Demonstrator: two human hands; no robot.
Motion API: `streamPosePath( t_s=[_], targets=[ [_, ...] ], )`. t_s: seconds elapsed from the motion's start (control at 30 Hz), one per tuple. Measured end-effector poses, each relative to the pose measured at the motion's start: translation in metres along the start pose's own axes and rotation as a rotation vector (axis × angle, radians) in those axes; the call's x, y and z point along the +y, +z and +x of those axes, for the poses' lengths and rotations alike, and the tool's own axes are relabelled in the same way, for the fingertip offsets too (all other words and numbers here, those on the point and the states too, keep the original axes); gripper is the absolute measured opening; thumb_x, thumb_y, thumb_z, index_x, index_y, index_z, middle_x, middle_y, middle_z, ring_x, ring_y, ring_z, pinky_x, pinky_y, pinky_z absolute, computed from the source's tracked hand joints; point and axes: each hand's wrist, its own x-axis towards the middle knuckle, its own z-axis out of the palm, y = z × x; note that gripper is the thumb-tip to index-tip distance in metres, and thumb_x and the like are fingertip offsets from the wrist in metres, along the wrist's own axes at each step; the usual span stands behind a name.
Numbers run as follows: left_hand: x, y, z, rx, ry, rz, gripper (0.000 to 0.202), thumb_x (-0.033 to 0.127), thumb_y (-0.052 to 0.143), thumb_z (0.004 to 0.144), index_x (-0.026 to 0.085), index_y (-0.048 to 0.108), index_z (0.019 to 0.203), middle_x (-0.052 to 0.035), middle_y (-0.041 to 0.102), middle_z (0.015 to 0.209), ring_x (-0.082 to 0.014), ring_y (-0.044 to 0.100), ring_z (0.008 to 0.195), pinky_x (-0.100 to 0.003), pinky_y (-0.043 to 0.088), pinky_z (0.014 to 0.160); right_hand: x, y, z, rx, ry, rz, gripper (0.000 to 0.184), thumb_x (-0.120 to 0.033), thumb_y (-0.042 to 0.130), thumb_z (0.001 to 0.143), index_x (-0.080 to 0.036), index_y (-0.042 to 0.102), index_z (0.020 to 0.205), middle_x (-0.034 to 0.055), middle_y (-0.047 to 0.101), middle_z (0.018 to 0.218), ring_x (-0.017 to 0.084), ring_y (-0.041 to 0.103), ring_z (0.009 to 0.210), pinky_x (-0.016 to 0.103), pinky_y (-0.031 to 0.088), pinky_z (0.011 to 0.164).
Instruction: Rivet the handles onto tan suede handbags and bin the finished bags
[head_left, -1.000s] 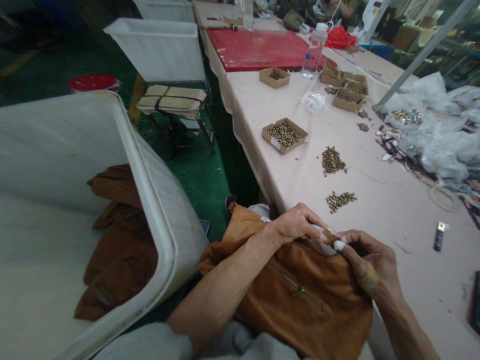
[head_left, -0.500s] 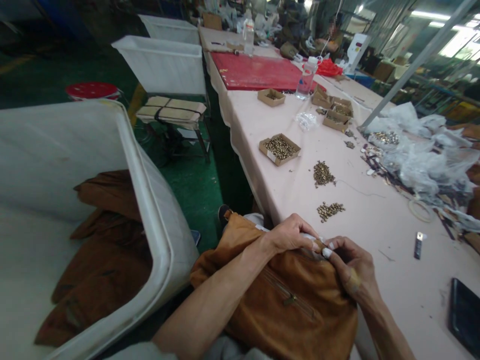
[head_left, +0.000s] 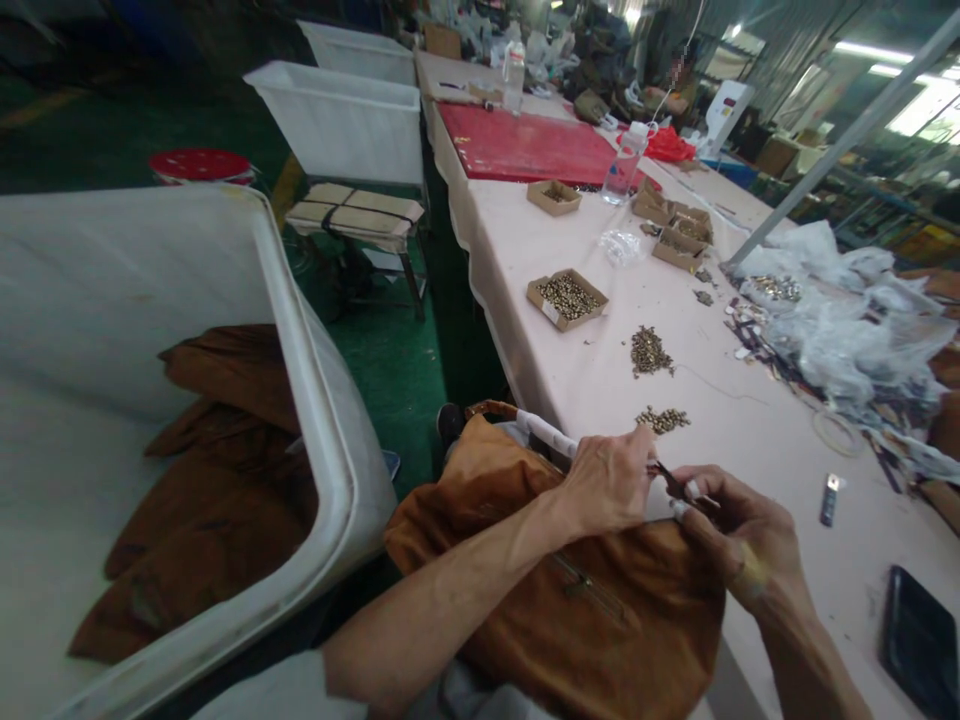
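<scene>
A brown leather bag (head_left: 637, 610) with a zipped pocket lies across my lap, leaning against the table edge. My left hand (head_left: 611, 482) is closed at the bag's upper edge, its fingertips pinching a thin brown strap end. On the right, my right hand (head_left: 739, 535), with white tape on its fingertips, pinches the dark brown leather strap (head_left: 673, 482) close to the left fingers. Whether a small metal part sits between the fingers is hidden. Just beyond my hands lie a small pile of brass-coloured studs (head_left: 661, 420) and a larger pile of small metal fittings (head_left: 649, 351).
A cardboard tray of studs (head_left: 567, 299) stands on the table (head_left: 525, 240). Left of me is a white bin (head_left: 341, 470) holding brown leather pieces (head_left: 225, 480). A phone (head_left: 921, 640) lies at right; plastic bags (head_left: 847, 310) and a slanting metal pole (head_left: 840, 140) are beyond.
My left hand has turned over the bag's edge and its fingers now point up at the strap. My right hand has shifted slightly right; a dark strap end now shows between them.
</scene>
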Motion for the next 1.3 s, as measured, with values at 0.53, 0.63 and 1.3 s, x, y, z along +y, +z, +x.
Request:
streamPosePath(
  t_s=[0.53,0.63,1.3],
  targets=[
    [-0.041,0.021,0.015,-0.439,-0.393,-1.197,0.039,0.044,0.087,0.064,0.009,0.074,0.075,-0.0036,0.066,0.063,-0.0105,0.055,0.053,-0.022,0.043,0.054,0.046,-0.047,0.069,-0.003,-0.073,-0.187,0.038,-0.049,0.070,0.084,-0.018,0.069,0.107,0.0128,0.075,0.101,0.029,0.071,0.092,0.045,0.058,0.085],
    [-0.043,0.025,0.015,-0.403,-0.413,-1.198,0.036,0.041,0.085,0.064,0.008,0.074,0.072,-0.0043,0.066,0.061,-0.0109,0.056,0.052,-0.022,0.043,0.052,0.077,-0.058,0.106,0.100,-0.033,-0.369,0.040,-0.047,0.071,0.080,-0.015,0.073,0.103,0.0095,0.074,0.089,0.023,0.066,0.076,0.038,0.055,0.076],
    [-0.047,0.028,0.007,-0.318,-0.297,-1.148,0.040,0.034,0.092,0.059,0.007,0.078,0.085,-0.0020,0.068,0.068,-0.0091,0.054,0.060,-0.020,0.038,0.055,0.085,-0.077,0.162,-0.275,0.122,-0.645,0.028,-0.042,0.063,0.076,-0.016,0.067,0.069,0.0005,0.058,0.058,0.014,0.046,0.052,0.028,0.033,0.050]
  ],
)
